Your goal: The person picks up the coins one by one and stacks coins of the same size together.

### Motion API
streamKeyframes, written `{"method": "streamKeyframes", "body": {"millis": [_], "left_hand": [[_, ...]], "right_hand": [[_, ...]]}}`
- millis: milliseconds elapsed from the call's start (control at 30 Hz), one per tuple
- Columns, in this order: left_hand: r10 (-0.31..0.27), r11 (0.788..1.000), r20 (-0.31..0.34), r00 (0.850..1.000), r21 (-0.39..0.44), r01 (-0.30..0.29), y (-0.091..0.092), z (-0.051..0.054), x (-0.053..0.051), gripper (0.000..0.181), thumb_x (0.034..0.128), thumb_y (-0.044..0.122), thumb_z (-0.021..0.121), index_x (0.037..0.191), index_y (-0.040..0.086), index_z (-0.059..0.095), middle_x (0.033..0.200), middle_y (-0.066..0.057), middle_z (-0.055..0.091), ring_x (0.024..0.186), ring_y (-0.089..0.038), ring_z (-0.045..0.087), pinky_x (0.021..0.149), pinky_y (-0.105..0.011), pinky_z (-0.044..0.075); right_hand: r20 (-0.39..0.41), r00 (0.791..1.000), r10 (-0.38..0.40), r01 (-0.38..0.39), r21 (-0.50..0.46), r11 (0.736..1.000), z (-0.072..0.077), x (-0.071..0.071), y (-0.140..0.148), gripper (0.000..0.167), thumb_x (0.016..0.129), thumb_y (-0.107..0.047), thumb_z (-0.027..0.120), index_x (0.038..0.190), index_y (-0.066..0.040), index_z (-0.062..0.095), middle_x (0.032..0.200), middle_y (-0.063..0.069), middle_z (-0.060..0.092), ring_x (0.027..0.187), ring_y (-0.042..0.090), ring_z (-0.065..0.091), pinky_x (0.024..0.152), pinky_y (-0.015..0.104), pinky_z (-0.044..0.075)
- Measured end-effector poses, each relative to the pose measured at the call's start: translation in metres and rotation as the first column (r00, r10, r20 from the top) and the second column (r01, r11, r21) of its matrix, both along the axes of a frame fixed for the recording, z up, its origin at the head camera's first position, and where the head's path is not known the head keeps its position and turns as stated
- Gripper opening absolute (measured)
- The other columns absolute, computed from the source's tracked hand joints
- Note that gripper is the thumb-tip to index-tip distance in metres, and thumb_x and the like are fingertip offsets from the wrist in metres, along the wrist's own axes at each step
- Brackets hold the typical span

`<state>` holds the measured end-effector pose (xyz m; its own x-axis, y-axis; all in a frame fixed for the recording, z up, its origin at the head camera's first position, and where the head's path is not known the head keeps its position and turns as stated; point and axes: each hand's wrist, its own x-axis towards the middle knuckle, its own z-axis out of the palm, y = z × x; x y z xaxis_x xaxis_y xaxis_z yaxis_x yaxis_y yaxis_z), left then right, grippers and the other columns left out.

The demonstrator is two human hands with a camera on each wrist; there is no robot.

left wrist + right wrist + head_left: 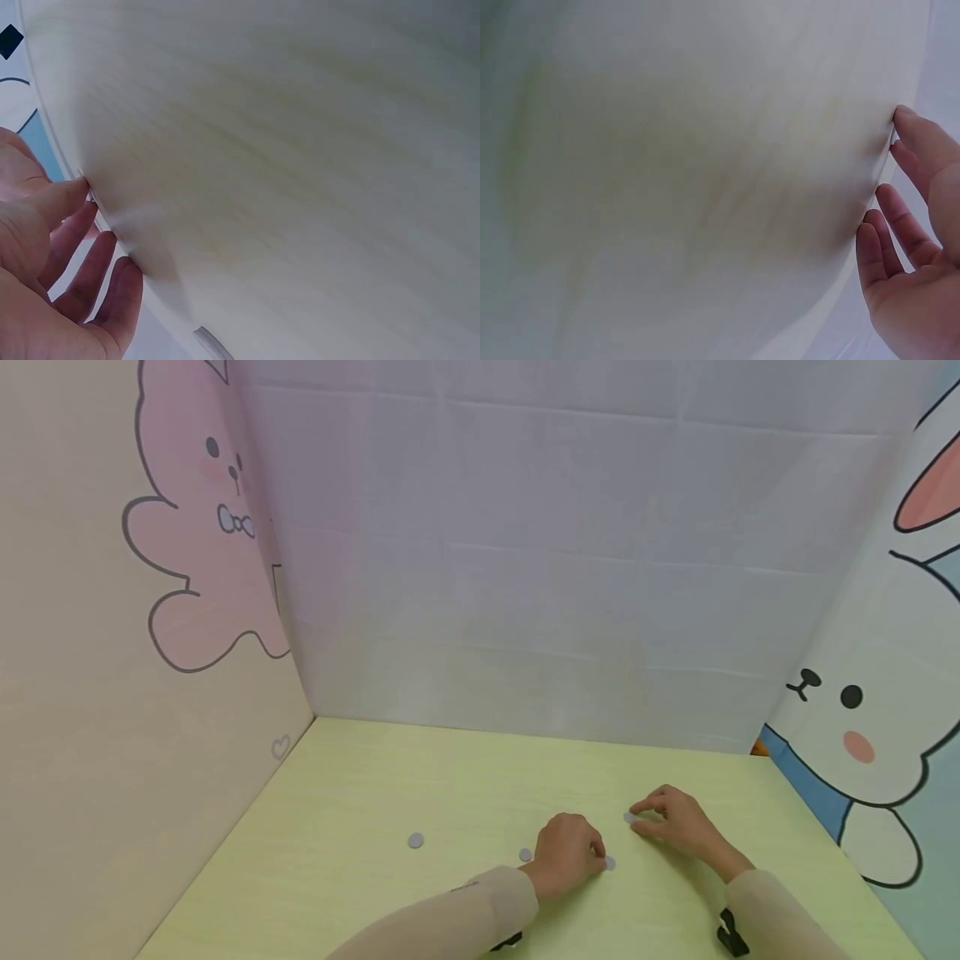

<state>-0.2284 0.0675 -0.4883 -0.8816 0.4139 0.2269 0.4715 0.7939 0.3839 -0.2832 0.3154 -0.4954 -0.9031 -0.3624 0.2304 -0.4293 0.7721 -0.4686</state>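
Note:
Several small flat grey discs lie on the pale yellow table. My left hand [566, 856] is at the middle right, its fingertips on the edge of one grey disc [611, 863]. In the left wrist view, the thumb and fingers [120, 292] of that hand bend down to the tabletop. Further right and back, my right hand [678, 823] pinches another grey disc [628, 817] between thumb and forefinger, low at the table. The right wrist view shows its fingertips touching the surface, with the disc mostly hidden. Just left of my left hand lies a third disc [525, 855].
One more grey disc [416, 840] lies farther left on the table [360, 785]. A plain pale sheet [525, 568] stands along the back. Side panels carry a pink cartoon animal [195, 543] on the left and a white one [892, 718] on the right.

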Motion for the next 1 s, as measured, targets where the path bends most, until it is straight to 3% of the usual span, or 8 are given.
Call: {"method": "streamKeyframes", "body": {"millis": [600,1000], "left_hand": [[-0.006,1.0,-0.009,1.0,-0.003,0.006,-0.0012,0.0004,0.0014,0.01,0.0862,0.033,0.091,0.08,0.029,0.085,0.085,0.017,0.068,0.082,0.001,0.056,0.077,-0.018,0.049],[-0.011,1.0,-0.024,1.0,-0.007,0.011,-0.0025,0.0011,0.0015,0.01,0.0865,0.033,0.091,0.08,0.029,0.086,0.086,0.017,0.069,0.084,0.001,0.059,0.078,-0.018,0.05]], "right_hand": [[0.002,1.0,0.003,-0.003,0.021,1.0,0.0037,-0.001,-0.0045,0.012,0.09,-0.022,0.087,0.099,-0.014,0.086,0.099,0.002,0.068,0.085,0.017,0.06,0.071,0.03,0.049],[-0.064,0.998,0.029,-0.024,0.074,0.997,-0.0021,-0.0064,-0.0045,0.006,0.089,-0.025,0.088,0.092,-0.021,0.085,0.094,-0.008,0.071,0.084,0.012,0.064,0.074,0.031,0.053]]}}
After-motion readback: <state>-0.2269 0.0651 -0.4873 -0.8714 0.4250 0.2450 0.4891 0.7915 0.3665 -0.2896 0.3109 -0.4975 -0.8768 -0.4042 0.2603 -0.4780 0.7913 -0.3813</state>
